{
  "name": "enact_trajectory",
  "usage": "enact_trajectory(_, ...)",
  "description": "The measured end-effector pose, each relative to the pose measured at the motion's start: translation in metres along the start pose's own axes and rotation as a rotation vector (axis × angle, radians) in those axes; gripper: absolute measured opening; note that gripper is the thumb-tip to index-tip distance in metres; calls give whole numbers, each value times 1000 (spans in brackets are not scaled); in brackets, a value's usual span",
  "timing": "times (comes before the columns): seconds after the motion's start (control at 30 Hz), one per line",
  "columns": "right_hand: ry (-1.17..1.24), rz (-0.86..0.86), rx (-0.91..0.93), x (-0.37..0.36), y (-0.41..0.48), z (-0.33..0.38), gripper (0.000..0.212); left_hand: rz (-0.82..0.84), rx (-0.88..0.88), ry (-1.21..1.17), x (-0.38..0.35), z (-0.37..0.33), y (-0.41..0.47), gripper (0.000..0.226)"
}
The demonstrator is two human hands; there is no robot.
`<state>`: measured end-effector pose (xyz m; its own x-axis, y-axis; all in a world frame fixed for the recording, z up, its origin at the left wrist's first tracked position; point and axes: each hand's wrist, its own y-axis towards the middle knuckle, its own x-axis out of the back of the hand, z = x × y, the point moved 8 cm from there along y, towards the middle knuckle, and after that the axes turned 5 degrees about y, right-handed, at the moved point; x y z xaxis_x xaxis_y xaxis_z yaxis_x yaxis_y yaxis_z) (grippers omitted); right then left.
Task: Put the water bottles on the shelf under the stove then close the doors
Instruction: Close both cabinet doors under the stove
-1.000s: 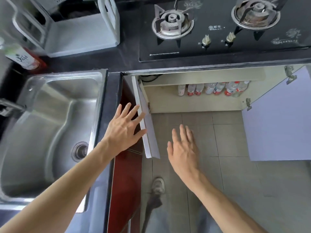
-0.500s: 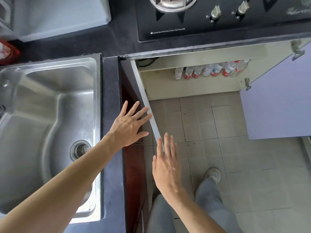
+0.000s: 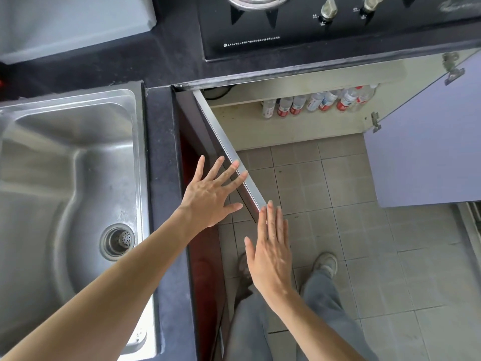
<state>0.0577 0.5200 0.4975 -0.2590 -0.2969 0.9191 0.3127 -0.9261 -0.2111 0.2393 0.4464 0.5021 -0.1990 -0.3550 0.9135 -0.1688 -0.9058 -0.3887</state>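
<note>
Several water bottles (image 3: 320,101) with red and blue labels stand in a row on the cream shelf (image 3: 299,126) under the stove (image 3: 338,24). The left cabinet door (image 3: 229,149) is partly open, its red front facing left and its pale edge toward me. My left hand (image 3: 210,194) is spread open, fingertips resting on that door's top edge. My right hand (image 3: 270,246) is flat and open, its fingertips at the door's near corner. The right door (image 3: 426,142) stands wide open, lilac inside face showing.
A steel sink (image 3: 70,194) with a drain fills the left side, set in a dark counter (image 3: 161,152). A white rack base (image 3: 73,24) sits at the back left. My legs and shoes (image 3: 325,264) stand on the tiled floor (image 3: 390,256) below the cabinet.
The view has tilted down and nearer the cabinet. My right hand has moved left to the left door's near corner. My left hand stays on the door's edge.
</note>
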Motion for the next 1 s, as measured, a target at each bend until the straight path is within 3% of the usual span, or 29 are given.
enact_trajectory(0.57,5,-119,-174,66,119,-121,82,68,25,8,58,-47,119,92)
enact_trajectory(1.0,93,-77,-61,110,238,-172,79,141,229,-179,79,-52,195,100)
